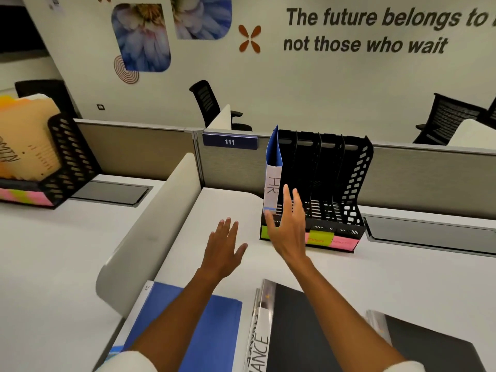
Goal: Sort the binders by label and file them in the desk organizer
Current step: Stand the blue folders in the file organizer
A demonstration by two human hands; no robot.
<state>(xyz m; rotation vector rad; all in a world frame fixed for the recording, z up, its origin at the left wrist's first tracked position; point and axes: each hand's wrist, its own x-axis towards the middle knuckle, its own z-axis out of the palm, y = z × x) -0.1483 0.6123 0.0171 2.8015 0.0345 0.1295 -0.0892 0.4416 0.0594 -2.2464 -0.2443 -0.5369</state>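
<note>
A black desk organizer (357, 167) with several slots stands at the back of the white desk, with coloured sticky labels along its base. A blue binder (273, 167) marked "HR" on its white spine stands upright in the leftmost slot. My right hand (288, 226) is open just in front of that binder, fingers spread and close to its lower spine. To its left, my left hand (222, 245) hovers open over the desk, holding nothing. Near me lie a blue binder (214, 326), a black binder (300, 331) with a spine reading "…ANCE", and another black binder (429, 345).
A white curved divider (161, 216) borders the desk on the left. Beyond it stands a second black organizer (69, 162) full of cream folders. A grey partition (429, 167) with a "111" plate runs behind. Cable covers are set into the desk; office chairs stand beyond.
</note>
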